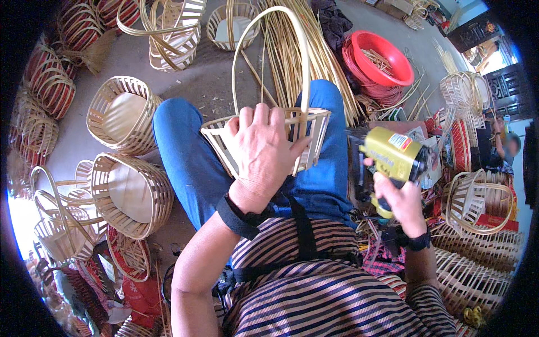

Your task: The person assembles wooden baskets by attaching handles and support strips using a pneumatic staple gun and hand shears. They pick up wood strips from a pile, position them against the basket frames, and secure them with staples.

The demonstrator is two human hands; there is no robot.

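Observation:
A woven bamboo basket with a tall arched handle rests on my lap between my knees. My left hand is closed over its near rim, the thumb lying by the foot of the handle. Off to the right, apart from the basket, my right hand grips a yellow-green nail gun by its handle. The tool is slightly blurred and its nose is hard to make out. My left hand covers part of the basket's inside.
Two handleless baskets, one farther and one nearer, stand left of my legs. Ahead lie long bamboo strips; a red basin sits to their right. Stacked baskets fill the near right. Another person is at the far right.

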